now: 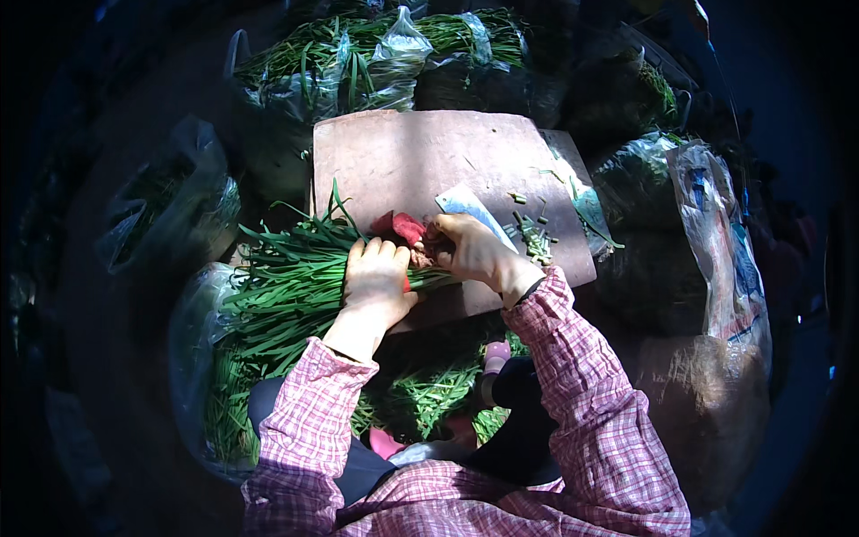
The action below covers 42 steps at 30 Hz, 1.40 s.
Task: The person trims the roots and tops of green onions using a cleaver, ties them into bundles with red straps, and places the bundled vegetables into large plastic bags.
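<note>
from the head, the left hand [376, 276] is clamped over the green bunch [286, 291], whose leaves spread past the left edge of the board [367, 157]. the right hand [476, 255] has its fingers drawn together at the bunch's stem end, near a red strip [404, 226]; what they pinch, i cannot tell. short green pieces [535, 242] lie toward the board's right edge.
</note>
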### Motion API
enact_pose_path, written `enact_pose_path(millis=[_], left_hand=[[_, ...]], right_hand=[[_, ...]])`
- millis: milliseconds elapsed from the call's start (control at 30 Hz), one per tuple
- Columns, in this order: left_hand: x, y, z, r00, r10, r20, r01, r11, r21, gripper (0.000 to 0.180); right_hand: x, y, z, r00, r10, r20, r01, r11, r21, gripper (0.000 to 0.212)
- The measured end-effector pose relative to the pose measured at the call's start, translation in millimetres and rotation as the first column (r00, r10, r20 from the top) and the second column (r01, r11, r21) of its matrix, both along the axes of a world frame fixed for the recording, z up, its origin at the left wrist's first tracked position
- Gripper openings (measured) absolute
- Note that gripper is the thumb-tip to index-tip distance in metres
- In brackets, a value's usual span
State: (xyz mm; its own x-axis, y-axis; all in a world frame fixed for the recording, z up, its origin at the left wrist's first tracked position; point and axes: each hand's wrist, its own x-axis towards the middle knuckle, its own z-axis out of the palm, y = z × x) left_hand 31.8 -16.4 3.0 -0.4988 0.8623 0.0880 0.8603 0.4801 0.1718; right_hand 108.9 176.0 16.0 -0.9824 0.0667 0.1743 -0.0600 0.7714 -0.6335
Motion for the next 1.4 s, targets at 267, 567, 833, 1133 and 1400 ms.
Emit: enact_pose_path(millis=[267, 567, 833, 1133, 1400], left_hand=[[1, 6, -2, 0.999, -0.037, 0.032, 0.033, 0.992, 0.123, 0.086], [-6, -3, 1, 0.998, -0.025, 0.051, 0.019, 0.993, 0.119, 0.090], [-2, -2, -3, 0.996, -0.035, 0.084, 0.023, 0.990, 0.140, 0.082], [-8, -3, 1, 0.995, -0.009, 0.101, 0.011, 1.000, -0.016, 0.090], [-9, -4, 0, 0.995, -0.013, 0.100, 0.007, 0.998, 0.067, 0.089]], right_hand=[[25, 56, -4, 0.965, -0.260, 0.028, 0.233, 0.807, -0.543, 0.021], [18, 53, 4, 0.962, -0.254, 0.098, 0.241, 0.963, 0.124, 0.015], [19, 39, -10, 1.000, -0.013, 0.005, 0.014, 0.987, -0.161, 0.014], [14, 21, 1, 0.986, 0.075, -0.147, -0.084, 0.995, -0.053, 0.033], [26, 33, 33, 0.951, -0.246, 0.188, 0.307, 0.833, -0.461, 0.041]])
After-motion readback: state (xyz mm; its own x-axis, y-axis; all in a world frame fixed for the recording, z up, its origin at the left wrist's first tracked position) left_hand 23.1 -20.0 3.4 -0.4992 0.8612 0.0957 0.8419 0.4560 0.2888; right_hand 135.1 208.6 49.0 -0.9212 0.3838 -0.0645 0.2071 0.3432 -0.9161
